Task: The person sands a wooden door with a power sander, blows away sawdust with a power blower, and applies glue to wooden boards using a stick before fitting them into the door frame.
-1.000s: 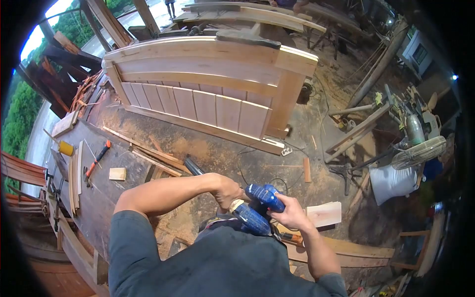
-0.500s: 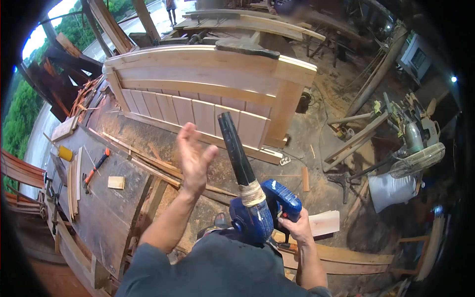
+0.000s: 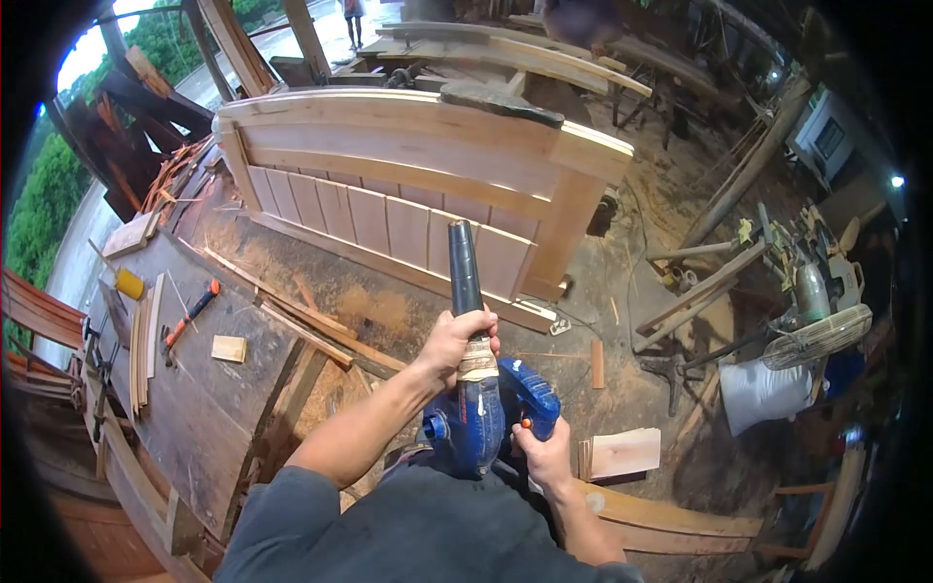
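While the right hand (image 3: 542, 455) grips the handle of the blue blower (image 3: 476, 428) close to the chest, the left hand (image 3: 455, 342) wraps fully around its taped neck. Its black nozzle (image 3: 464, 267) points toward the slatted wooden panel (image 3: 408, 165) farther off.

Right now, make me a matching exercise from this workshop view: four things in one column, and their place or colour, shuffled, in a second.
1 blower
2 hammer
3 fan
4 wooden panel

a orange handle, lying on the workbench
b pale wood, standing beyond the nozzle
c blue body, gripped by left hand and right hand
d far right, by the white sack

Pairs: 1-c, 2-a, 3-d, 4-b
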The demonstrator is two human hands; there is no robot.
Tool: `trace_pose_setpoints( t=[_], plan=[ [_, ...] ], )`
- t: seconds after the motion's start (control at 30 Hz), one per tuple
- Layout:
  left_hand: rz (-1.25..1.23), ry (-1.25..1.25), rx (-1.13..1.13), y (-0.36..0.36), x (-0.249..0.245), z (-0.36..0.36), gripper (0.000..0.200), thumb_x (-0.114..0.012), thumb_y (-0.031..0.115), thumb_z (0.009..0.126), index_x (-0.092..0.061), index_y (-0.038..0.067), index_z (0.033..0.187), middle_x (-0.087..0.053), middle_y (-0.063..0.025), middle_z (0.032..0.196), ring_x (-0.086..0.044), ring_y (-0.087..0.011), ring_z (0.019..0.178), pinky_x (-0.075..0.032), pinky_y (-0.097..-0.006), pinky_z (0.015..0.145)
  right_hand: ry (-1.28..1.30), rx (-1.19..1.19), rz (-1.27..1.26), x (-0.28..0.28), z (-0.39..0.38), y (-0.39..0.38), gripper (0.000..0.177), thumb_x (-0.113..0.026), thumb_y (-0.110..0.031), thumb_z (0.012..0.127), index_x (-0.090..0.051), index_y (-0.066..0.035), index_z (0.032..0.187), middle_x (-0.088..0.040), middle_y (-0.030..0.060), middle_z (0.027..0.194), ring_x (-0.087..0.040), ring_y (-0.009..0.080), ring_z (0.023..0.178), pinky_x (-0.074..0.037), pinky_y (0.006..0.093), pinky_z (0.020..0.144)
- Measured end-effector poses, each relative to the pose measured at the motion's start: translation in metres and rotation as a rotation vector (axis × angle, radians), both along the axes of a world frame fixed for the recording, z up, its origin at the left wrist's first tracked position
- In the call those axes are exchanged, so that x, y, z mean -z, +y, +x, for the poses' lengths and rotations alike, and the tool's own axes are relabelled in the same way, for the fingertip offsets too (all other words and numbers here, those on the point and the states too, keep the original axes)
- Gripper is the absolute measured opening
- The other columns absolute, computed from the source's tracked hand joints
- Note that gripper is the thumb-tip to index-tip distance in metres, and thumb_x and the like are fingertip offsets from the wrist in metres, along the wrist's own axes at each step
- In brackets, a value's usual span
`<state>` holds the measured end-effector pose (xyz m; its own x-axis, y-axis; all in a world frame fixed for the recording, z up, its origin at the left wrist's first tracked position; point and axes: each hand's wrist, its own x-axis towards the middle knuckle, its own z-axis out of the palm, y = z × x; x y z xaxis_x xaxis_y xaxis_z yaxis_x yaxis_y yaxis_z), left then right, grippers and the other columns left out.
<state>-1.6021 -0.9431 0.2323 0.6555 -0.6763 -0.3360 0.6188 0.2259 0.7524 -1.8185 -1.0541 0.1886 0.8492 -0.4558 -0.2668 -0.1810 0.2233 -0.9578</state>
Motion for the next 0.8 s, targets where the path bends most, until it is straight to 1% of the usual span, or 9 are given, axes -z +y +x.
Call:
trace_pose_setpoints(
  t=[0.1, 0.2, 0.27, 0.37, 0.4, 0.47, 0.6, 0.67, 0.8],
  plan=[
    [0.239, -0.095, -0.159, -0.004, 0.008, -0.003, 0.015, -0.069, 0.015, 0.090, -0.060, 0.005, 0.084, -0.064, -0.0054, 0.070, -0.062, -0.0126, 0.055, -0.053, -0.0282, 0.049, -0.033, 0.045, -0.407, -0.011, 0.005, 0.009, 0.022, -0.073, -0.006, 0.084, -0.062, -0.003, 0.103, -0.065, 0.0018, 0.083, -0.062, 0.0103, 0.076, -0.051, 0.0284, 0.070],
    [0.320, -0.142, -0.233, -0.009, 0.031, -0.005, 0.015, -0.070, 0.015, 0.090, -0.060, 0.005, 0.083, -0.064, -0.0051, 0.070, -0.063, -0.0124, 0.056, -0.052, -0.0275, 0.049, -0.061, 0.054, -0.524, 0.003, 0.008, 0.008, 0.022, -0.072, -0.005, 0.084, -0.062, -0.003, 0.104, -0.066, 0.0028, 0.084, -0.062, 0.0107, 0.077, -0.051, 0.0292, 0.071],
    [0.198, -0.052, -0.084, -0.004, 0.044, 0.003, 0.017, -0.072, 0.019, 0.091, -0.061, 0.006, 0.094, -0.066, -0.0054, 0.077, -0.067, -0.0158, 0.063, -0.055, -0.0297, 0.053, -0.033, -0.011, -0.378, 0.006, 0.000, 0.002, 0.026, -0.076, -0.006, 0.083, -0.063, -0.003, 0.105, -0.065, 0.0012, 0.088, -0.061, 0.0101, 0.077, -0.051, 0.0287, 0.072],
    [-0.428, 0.227, 0.245, 0.011, 0.048, 0.020, 0.019, -0.068, 0.016, 0.092, -0.058, 0.010, 0.107, -0.067, -0.0065, 0.095, -0.071, -0.0227, 0.087, -0.061, -0.0418, 0.082, -0.038, -0.177, -0.258, -0.003, -0.008, -0.029, 0.029, -0.078, -0.005, 0.081, -0.062, -0.003, 0.106, -0.063, -0.0006, 0.091, -0.059, 0.0094, 0.079, -0.051, 0.0271, 0.072],
    [-0.462, 0.199, 0.222, 0.007, 0.038, 0.017, 0.014, -0.066, 0.014, 0.093, -0.056, 0.009, 0.102, -0.064, -0.0061, 0.088, -0.069, -0.0218, 0.083, -0.059, -0.0433, 0.083, 0.006, -0.200, -0.119, 0.007, -0.012, -0.040, 0.028, -0.078, -0.005, 0.081, -0.062, -0.002, 0.104, -0.062, 0.0000, 0.090, -0.058, 0.0087, 0.076, -0.050, 0.0263, 0.068],
    [-0.506, 0.213, 0.148, -0.007, 0.036, 0.011, 0.012, -0.065, 0.014, 0.093, -0.055, 0.009, 0.097, -0.060, -0.0046, 0.081, -0.066, -0.0192, 0.076, -0.059, -0.0410, 0.078, -0.033, -0.176, -0.051, 0.004, -0.012, -0.035, 0.026, -0.077, -0.005, 0.082, -0.061, -0.002, 0.103, -0.061, -0.0006, 0.084, -0.057, 0.0086, 0.069, -0.049, 0.0263, 0.062],
    [-0.165, 0.111, -0.030, -0.013, 0.027, -0.002, 0.014, -0.068, 0.015, 0.093, -0.056, 0.009, 0.092, -0.058, -0.0016, 0.076, -0.063, -0.0138, 0.064, -0.056, -0.0313, 0.060, -0.043, 0.006, -0.288, 0.032, -0.012, -0.022, 0.019, -0.072, -0.001, 0.083, -0.061, -0.002, 0.099, -0.060, -0.0016, 0.075, -0.056, 0.0083, 0.061, -0.046, 0.0270, 0.054],
    [-0.129, 0.121, -0.033, -0.012, 0.031, -0.006, 0.015, -0.070, 0.016, 0.092, -0.057, 0.009, 0.091, -0.059, -0.0006, 0.076, -0.063, -0.0123, 0.063, -0.055, -0.0296, 0.058, 0.022, 0.041, -0.137, 0.029, -0.014, -0.015, 0.020, -0.073, -0.001, 0.082, -0.062, -0.001, 0.099, -0.061, -0.0005, 0.078, -0.056, 0.0083, 0.064, -0.047, 0.0266, 0.057],
    [-0.186, 0.008, -0.056, -0.004, 0.041, -0.015, 0.014, -0.069, 0.018, 0.093, -0.057, 0.010, 0.089, -0.061, -0.0006, 0.074, -0.063, -0.0116, 0.064, -0.055, -0.0296, 0.062, -0.014, -0.033, -0.263, 0.069, -0.018, -0.038, 0.026, -0.073, 0.000, 0.080, -0.064, -0.001, 0.104, -0.062, 0.0001, 0.085, -0.058, 0.0095, 0.075, -0.049, 0.0265, 0.069]
  ],
)
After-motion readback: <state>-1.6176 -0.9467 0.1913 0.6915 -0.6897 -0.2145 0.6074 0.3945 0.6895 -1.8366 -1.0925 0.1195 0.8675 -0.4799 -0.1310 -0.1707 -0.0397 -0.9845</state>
